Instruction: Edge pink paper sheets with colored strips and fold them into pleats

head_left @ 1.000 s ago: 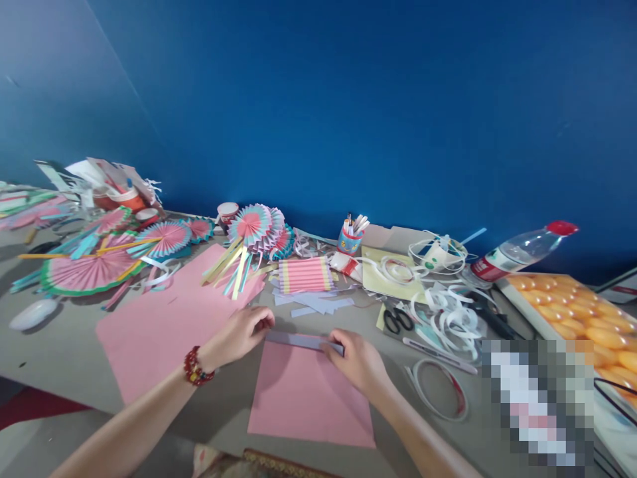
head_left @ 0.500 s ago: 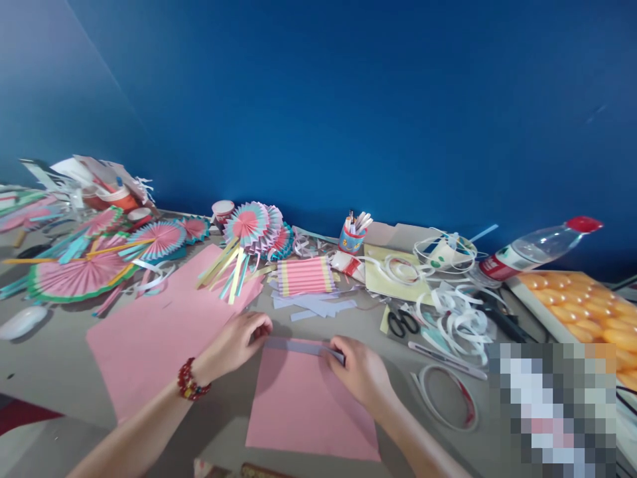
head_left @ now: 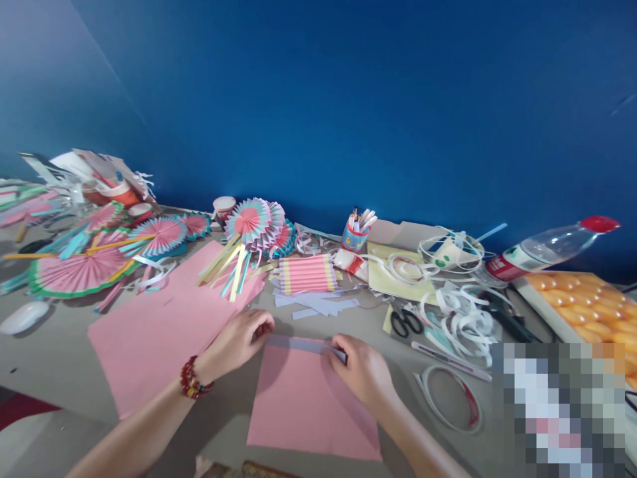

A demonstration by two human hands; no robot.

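Observation:
A pale purple paper strip [head_left: 303, 344] lies along the top edge of a pink paper sheet [head_left: 311, 408] on the table. My left hand [head_left: 245, 337], with a red bead bracelet [head_left: 193, 378] on its wrist, pinches the strip's left end at the sheet's upper left corner. At the other end, my right hand [head_left: 363, 368] has its thumb and fingers closed on the strip, near the upper right corner. Its fingertips partly hide that end. Beyond the hands lie more loose purple strips [head_left: 318, 304] and a pleated pink paper [head_left: 307, 273] with yellow bands.
A larger pink sheet [head_left: 149, 332] spreads to the left, near paper fans [head_left: 79, 269]. Scissors [head_left: 405, 323], a utility knife [head_left: 450, 361] and a tape roll [head_left: 450, 399] lie on the right. Farther back are a pen cup [head_left: 355, 238] and a tilted bottle [head_left: 542, 251].
Both hands keep their places on the strip and the pink sheet. The whole view has shifted slightly; nothing was taken up or let go.

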